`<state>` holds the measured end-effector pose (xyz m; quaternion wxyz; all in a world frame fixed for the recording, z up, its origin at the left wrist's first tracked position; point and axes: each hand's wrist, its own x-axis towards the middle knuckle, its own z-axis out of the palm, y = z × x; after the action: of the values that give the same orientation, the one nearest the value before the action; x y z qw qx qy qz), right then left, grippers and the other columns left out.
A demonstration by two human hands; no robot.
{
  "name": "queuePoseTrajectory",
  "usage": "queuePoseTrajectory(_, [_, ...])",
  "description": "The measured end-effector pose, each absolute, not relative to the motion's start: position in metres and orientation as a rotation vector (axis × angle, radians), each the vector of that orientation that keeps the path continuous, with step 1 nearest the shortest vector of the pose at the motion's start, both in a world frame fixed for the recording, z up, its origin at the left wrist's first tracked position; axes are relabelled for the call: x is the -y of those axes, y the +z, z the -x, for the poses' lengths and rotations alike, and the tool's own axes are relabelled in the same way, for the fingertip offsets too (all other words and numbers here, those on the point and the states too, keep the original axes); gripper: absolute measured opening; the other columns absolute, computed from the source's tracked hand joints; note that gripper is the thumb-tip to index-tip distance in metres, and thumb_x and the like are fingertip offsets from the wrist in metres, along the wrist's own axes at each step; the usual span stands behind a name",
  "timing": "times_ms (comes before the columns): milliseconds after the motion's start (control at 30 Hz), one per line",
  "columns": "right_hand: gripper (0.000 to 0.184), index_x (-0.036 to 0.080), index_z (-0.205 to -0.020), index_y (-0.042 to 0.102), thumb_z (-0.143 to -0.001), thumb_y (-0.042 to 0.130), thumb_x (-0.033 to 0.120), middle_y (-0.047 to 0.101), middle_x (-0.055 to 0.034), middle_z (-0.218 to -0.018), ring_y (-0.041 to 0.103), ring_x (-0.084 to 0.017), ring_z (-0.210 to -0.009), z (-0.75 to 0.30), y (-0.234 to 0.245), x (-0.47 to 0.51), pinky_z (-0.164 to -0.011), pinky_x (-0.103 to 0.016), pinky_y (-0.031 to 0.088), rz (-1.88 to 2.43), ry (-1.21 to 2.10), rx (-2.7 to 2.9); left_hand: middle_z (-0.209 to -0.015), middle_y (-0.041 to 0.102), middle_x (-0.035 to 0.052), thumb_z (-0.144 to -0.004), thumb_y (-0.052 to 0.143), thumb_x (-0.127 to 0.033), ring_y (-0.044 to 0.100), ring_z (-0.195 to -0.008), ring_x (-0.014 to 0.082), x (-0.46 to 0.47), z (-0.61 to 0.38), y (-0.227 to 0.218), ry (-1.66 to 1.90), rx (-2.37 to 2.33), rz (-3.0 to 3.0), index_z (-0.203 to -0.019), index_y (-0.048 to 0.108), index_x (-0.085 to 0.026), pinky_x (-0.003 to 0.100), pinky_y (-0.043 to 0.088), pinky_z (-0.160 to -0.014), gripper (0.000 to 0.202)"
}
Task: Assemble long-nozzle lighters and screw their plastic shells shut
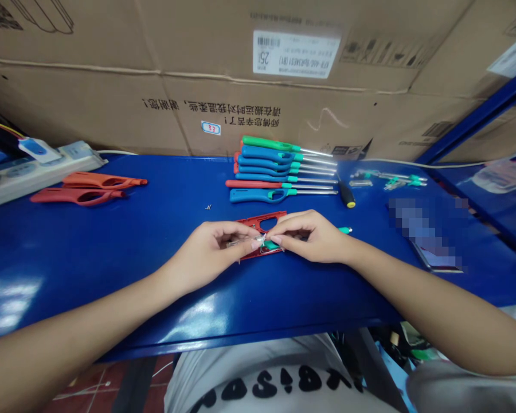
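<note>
Both hands meet over an opened red lighter casing on the blue table. My left hand is closed in a pinch on a small clear lighter tank, mostly covered by the fingers. At the tank's right end, the fingertips of my right hand pinch something too small to make out. A green lighter part and a thin wire show just below the fingertips. To the right of my right hand, a green tip sticks out.
Behind the hands lies a stack of lighters with metal tubes, beside a screwdriver. Orange and red casings lie left, near a power strip. Clear-and-green parts and a phone are right. Cardboard boxes stand behind.
</note>
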<state>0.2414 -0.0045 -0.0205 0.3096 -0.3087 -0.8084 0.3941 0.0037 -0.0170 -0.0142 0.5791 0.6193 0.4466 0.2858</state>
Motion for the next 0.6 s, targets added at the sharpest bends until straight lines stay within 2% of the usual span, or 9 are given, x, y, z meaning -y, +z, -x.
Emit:
queuePoseTrajectory(300, [0.023,0.011,-0.097,0.077,-0.094,0.061,0.027,0.071,-0.0065,-0.08,0.06,-0.011,-0.063,-0.2409,-0.0189,0.0053,-0.055,-0.023,0.045,0.819,1.065,2.135,-0.101,0.08,0.0028,-0.081,0.077,-0.041,0.074,-0.091,0.0206,0.0172,-0.0034,-0.0146,0.668,-1.046,-1.49,-0.096,0.079,-0.024,0.032,0.057,-0.083,0.023])
queuePoseTrajectory(600, [0.021,0.013,-0.088,0.074,-0.094,0.06,0.027,0.07,-0.0046,-0.075,0.058,-0.01,-0.06,-0.2373,-0.0211,0.009,-0.053,-0.02,0.043,0.854,1.062,2.131,-0.097,0.081,0.0029,-0.082,0.077,-0.038,0.074,-0.089,0.0198,0.023,-0.0083,-0.013,0.715,-1.036,-1.501,-0.096,0.08,-0.022,0.029,0.057,-0.081,0.021])
